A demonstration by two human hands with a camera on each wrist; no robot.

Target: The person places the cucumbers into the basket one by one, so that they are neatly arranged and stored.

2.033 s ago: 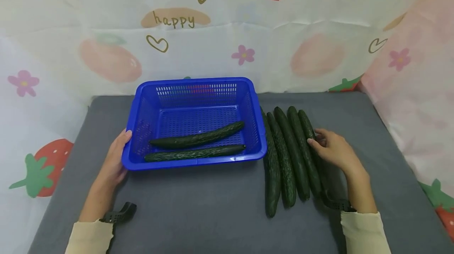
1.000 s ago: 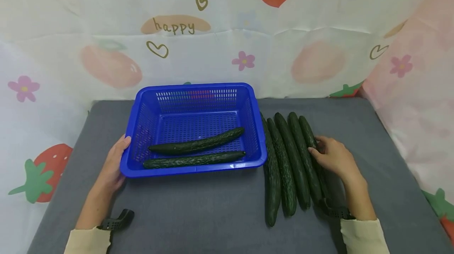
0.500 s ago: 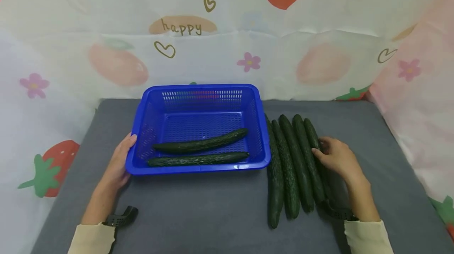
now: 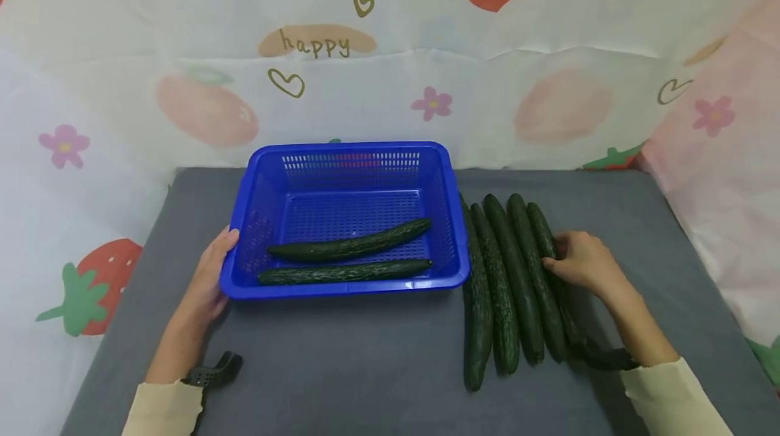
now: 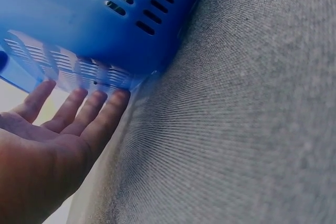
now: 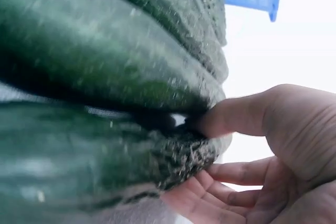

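Note:
My left hand [image 4: 209, 280] is at the left end of a blue plastic basket [image 4: 344, 289]; in the left wrist view its extended fingers [image 5: 105, 121] touch the slotted outer wall. Two dark green cucumbers, a curved one [image 4: 350, 246] and a straighter one [image 4: 344, 273], lie crosswise inside. Several more cucumbers lie side by side on the cloth, right of the basket. My right hand [image 4: 588, 263] pinches the rightmost cucumber [image 4: 542, 226]. Up close, the thumb is between this cucumber [image 6: 79, 156] and its neighbour [image 6: 115, 61], with the fingers on the far side.
Grey cloth [image 4: 359, 368] covers the table. Behind it hangs a white printed curtain [image 4: 390, 84] with fruit and flower pictures, and its pinkish side drapes along the right edge. The basket's right rim leans over the leftmost table cucumber [image 4: 478, 328].
My right hand has settled closer around the rightmost cucumber, and its forearm has swung outward to the right. My left hand stays at the basket. The head view has shifted slightly.

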